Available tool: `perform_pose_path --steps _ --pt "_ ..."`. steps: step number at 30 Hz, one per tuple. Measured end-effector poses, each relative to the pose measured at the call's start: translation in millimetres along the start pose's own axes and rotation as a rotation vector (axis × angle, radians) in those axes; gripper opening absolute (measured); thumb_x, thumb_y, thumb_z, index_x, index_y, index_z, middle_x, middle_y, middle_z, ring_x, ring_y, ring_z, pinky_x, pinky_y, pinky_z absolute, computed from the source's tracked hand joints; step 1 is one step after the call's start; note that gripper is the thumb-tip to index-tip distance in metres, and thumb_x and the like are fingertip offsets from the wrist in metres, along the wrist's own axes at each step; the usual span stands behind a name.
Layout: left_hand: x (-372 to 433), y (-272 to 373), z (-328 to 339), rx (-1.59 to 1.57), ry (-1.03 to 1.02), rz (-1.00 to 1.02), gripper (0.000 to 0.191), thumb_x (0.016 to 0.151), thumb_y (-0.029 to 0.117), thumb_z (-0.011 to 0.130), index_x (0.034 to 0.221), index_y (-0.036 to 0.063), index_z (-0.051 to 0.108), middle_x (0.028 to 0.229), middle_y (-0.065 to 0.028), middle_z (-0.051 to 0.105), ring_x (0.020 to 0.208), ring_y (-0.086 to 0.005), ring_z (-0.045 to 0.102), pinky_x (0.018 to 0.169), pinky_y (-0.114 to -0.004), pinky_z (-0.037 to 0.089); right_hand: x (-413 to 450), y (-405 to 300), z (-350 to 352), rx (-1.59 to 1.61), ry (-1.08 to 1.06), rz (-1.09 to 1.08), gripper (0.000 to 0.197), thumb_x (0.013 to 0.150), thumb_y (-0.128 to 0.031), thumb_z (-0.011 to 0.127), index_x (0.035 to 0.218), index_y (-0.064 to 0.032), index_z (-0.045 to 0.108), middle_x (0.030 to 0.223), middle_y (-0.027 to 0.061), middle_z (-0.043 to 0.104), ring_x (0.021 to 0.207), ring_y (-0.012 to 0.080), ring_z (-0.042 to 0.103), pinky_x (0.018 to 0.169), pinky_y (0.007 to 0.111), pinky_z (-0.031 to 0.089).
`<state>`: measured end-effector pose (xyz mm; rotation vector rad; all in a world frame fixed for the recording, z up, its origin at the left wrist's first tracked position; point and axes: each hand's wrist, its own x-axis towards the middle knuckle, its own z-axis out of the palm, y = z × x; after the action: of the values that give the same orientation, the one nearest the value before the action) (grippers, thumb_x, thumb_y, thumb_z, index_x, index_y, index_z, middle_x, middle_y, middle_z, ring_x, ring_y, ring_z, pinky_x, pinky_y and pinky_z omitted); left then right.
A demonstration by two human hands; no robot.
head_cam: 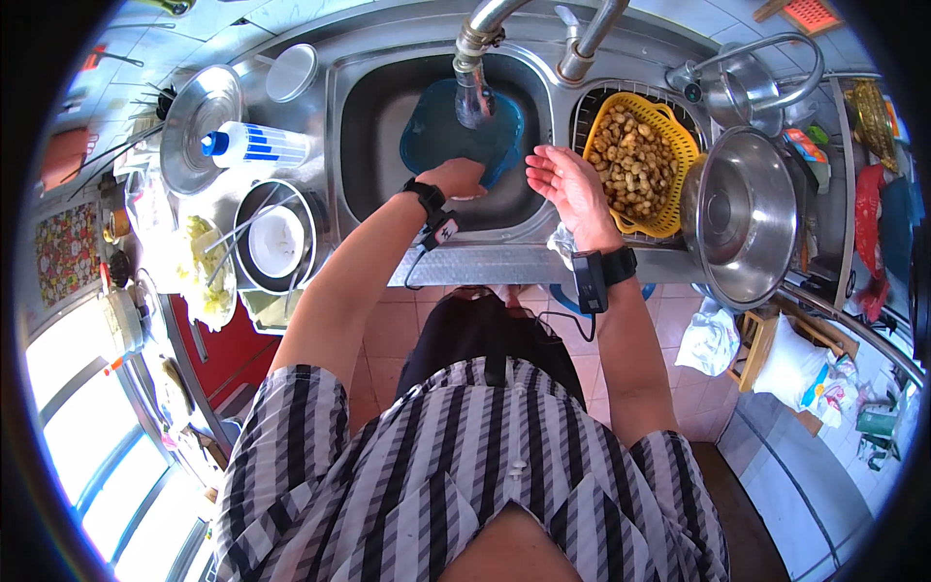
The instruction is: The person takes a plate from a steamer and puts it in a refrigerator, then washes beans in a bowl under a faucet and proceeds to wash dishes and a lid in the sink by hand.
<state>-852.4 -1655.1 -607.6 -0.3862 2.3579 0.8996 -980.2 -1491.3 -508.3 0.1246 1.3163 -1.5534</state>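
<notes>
A blue plastic basin (407,149) with what looks like water in it sits in the stainless steel sink (364,171), under the tap spout (474,91). My left hand (458,178) is at the basin's near edge. Its fingertips are partly hidden, so a grip on the rim cannot be confirmed. To the right, my right hand (567,182) is raised over the sink's right edge with nothing in it, palm showing and fingers slightly curled. Just beyond it stands a yellow plastic basket (682,149) holding what look like unshelled peanuts (633,164).
A large steel bowl (749,211) stands right of the basket. On the left counter are a white bottle with a blue cap (265,145), a pot (313,225) holding a white bowl (276,241), a steel lid (200,127) and leafy greens (200,269). A second tap (582,54) rises behind.
</notes>
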Motion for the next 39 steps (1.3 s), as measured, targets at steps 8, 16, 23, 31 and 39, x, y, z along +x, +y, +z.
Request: perform_pose_path --steps 8,16,23,31,39 --pt "-29 -22 3 0.135 -0.148 -0.05 0.048 0.084 0.044 0.056 0.098 -0.0015 0.065 0.1 -0.0215 0.064 0.097 -0.0361 0.06 0.083 -0.042 0.047 1 4 -8 0.04 -0.005 0.008 0.024 0.09 -0.021 0.057 0.102 -0.0005 0.057 0.093 0.0122 0.063 0.084 0.0191 0.061 0.078 0.031 0.051" --pt "-54 -27 2 0.267 -0.156 -0.153 0.037 0.081 0.036 0.062 0.092 0.0022 0.068 0.095 -0.0196 0.065 0.092 -0.0351 0.062 0.079 -0.042 0.049 -19 0 -24 0.078 0.031 -0.002 0.022 0.089 -0.022 0.057 0.098 -0.0016 0.057 0.089 0.0101 0.064 0.078 0.0167 0.061 0.073 0.029 0.051" --pt "-53 -36 -8 0.389 -0.129 -0.294 0.03 0.08 0.032 0.06 0.092 0.0061 0.069 0.097 -0.0163 0.067 0.093 -0.032 0.064 0.079 -0.04 0.051 -23 7 -37 0.113 0.005 -0.006 0.024 0.089 -0.024 0.057 0.097 -0.0017 0.058 0.089 0.0098 0.064 0.078 0.0165 0.062 0.073 0.03 0.051" --pt "-51 -41 -15 0.396 -0.164 -0.504 0.037 0.078 0.036 0.059 0.101 0.0083 0.067 0.104 -0.0162 0.065 0.101 -0.0323 0.061 0.086 -0.041 0.048 -30 6 -47 0.147 -0.022 -0.034 0.027 0.089 -0.027 0.058 0.097 -0.0015 0.058 0.092 0.0096 0.063 0.08 0.0166 0.062 0.073 0.03 0.05" --pt "-37 -56 -9 0.407 -0.115 -0.619 0.044 0.079 0.034 0.06 0.112 0.0057 0.06 0.117 -0.0186 0.058 0.11 -0.0332 0.056 0.092 -0.041 0.046 -31 2 -60 0.172 -0.05 -0.024 0.026 0.091 -0.027 0.056 0.097 -0.0013 0.058 0.09 0.0108 0.064 0.077 0.0162 0.062 0.072 0.029 0.05"
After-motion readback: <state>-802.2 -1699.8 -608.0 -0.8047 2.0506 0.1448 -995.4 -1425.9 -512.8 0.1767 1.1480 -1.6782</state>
